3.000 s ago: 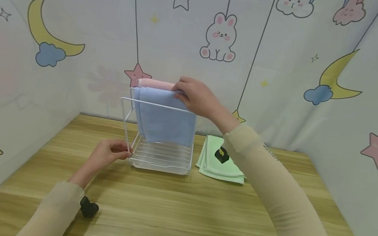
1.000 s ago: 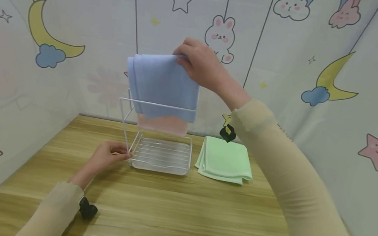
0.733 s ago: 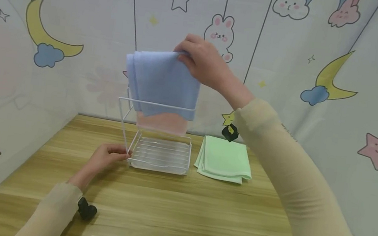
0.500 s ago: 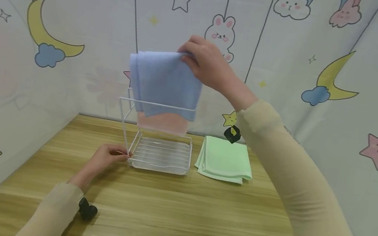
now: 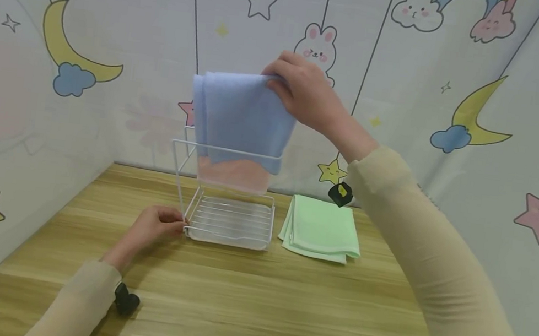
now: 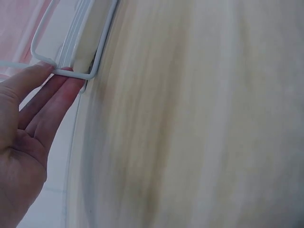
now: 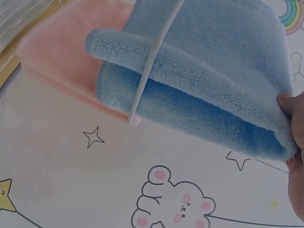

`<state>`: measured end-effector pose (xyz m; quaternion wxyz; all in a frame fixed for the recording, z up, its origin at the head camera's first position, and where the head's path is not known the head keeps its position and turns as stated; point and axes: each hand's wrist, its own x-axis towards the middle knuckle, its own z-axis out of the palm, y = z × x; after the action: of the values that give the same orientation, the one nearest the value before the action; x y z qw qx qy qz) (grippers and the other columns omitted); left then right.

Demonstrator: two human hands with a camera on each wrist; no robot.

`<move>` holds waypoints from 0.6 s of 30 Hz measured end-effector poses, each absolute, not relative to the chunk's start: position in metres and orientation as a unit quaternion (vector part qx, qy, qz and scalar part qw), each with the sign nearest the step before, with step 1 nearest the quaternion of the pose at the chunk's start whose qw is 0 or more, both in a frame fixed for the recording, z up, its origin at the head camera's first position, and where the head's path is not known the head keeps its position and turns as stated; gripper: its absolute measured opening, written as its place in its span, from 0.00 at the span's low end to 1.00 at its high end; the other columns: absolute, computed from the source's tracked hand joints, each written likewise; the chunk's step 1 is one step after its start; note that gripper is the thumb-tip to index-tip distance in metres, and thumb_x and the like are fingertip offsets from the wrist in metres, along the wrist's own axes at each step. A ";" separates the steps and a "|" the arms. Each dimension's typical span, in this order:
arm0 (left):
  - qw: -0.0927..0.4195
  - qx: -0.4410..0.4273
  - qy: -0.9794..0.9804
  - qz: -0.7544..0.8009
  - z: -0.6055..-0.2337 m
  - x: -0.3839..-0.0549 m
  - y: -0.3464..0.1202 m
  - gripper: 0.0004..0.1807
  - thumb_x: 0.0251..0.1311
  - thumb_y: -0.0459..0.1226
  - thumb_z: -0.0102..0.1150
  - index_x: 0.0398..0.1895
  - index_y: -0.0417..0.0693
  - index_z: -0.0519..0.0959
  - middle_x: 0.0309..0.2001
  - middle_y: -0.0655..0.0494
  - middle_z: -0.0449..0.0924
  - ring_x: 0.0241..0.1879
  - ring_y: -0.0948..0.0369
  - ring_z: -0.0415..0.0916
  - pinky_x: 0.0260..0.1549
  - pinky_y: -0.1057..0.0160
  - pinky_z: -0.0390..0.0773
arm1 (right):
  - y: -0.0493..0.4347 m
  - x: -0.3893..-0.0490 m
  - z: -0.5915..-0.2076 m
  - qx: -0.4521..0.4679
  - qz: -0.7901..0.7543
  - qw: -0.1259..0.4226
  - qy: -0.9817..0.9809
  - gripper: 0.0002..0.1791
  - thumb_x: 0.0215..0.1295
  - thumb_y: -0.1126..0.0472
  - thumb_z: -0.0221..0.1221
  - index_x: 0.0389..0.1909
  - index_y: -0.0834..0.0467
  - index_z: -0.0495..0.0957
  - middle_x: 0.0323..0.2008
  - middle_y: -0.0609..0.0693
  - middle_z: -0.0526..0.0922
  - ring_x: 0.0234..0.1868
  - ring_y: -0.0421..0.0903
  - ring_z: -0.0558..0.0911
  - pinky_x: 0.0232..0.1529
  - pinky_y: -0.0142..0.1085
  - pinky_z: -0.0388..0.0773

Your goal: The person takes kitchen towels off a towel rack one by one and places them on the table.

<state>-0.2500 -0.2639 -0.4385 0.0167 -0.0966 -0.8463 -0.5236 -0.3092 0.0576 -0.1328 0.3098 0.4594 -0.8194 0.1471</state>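
Head view, taking the wire rack [image 5: 230, 222] as clock centre and twelve toward the printed wall [image 5: 409, 84]: the right hand [image 5: 305, 89] is raised at 1 o'clock. Its thumb and fingers are pinched together, with no gap but the cloth, on the top fold of the blue towel [image 5: 245, 115]. The blue towel hangs doubled at 12 o'clock, above the rack base, and the front of the rack crosses ahead of its lower part. The pink towel [image 5: 233, 176] shows beneath and behind it. The left hand [image 5: 155, 227] is at 9 o'clock, fingertips closed on the rack's near left lower corner. The green towel [image 5: 322, 227] lies folded on the table [image 5: 253, 310] at 3 o'clock — just beside the rack, apart from it.

Left wrist view: I see the left hand enter at 8 o'clock, thumb on one side of the rack's corner and fingers on the other; the grip is at 10 o'clock.

Right wrist view: the right hand, partly cut off at 3 o'clock, clasps the blue towel's edge. A white wire [image 7: 147, 76] crosses the blue towel; contact cannot be told. The pink towel is at 10 o'clock.
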 end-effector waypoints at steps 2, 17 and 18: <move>0.008 -0.102 -0.838 -0.536 -0.439 -0.250 -0.265 0.11 0.61 0.30 0.64 0.41 0.26 0.81 0.39 0.32 0.85 0.30 0.72 0.82 0.33 0.69 0.85 | 0.058 -0.309 -0.130 0.459 0.148 0.317 -0.817 0.10 0.73 0.64 0.54 0.47 0.65 0.81 0.42 0.58 0.82 0.45 0.52 0.79 0.50 0.42 0.78; -0.015 -0.126 -0.825 -0.551 -0.440 -0.251 -0.266 0.11 0.63 0.28 0.60 0.42 0.23 0.79 0.42 0.30 0.84 0.34 0.70 0.83 0.37 0.65 0.86 | 0.075 -0.297 -0.088 0.408 0.142 0.370 -0.823 0.13 0.74 0.63 0.52 0.49 0.65 0.81 0.45 0.60 0.81 0.50 0.52 0.81 0.55 0.41 0.80; -0.014 -0.127 -0.826 -0.549 -0.441 -0.251 -0.266 0.11 0.63 0.28 0.60 0.42 0.23 0.79 0.42 0.30 0.84 0.34 0.70 0.83 0.37 0.65 0.86 | 0.078 -0.296 -0.085 0.404 0.139 0.371 -0.825 0.13 0.75 0.63 0.52 0.49 0.65 0.81 0.46 0.60 0.82 0.50 0.52 0.81 0.55 0.41 0.80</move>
<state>-0.2511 -0.2662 -0.4409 -0.0137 -0.1274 -0.8257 -0.5494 -0.2957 0.0777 -0.0848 0.3707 0.4040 -0.8247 0.1386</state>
